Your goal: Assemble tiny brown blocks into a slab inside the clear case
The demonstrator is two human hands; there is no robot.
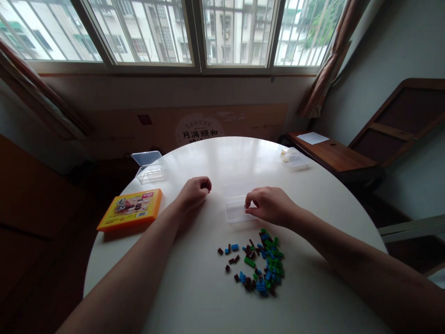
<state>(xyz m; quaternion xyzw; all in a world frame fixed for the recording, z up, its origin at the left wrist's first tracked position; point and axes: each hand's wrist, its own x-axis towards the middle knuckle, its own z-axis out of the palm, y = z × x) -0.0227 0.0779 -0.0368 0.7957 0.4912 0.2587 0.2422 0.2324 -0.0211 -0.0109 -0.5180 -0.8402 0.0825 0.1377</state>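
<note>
My right hand [269, 203] is over the right part of a clear, shallow plastic box [235, 213] on the white table. Its thumb and forefinger pinch a tiny dark piece, apparently a brown brick [245, 207], mostly hidden by the fingertips. My left hand [194, 191] rests on the table left of the box, fingers curled in a loose fist, and no object shows in it. Nearer to me lies a loose pile of small green, blue and brown building bricks [274, 266]. Several brown and blue ones are scattered at the pile's left side.
At the left edge lies an orange-yellow box [132, 208], with an open clear case [151, 172] behind it. Another clear box [295, 158] with pale pieces beside it stands at the back right. The round table [194, 297] ends before a windowed wall; a wooden desk [333, 155] stands right.
</note>
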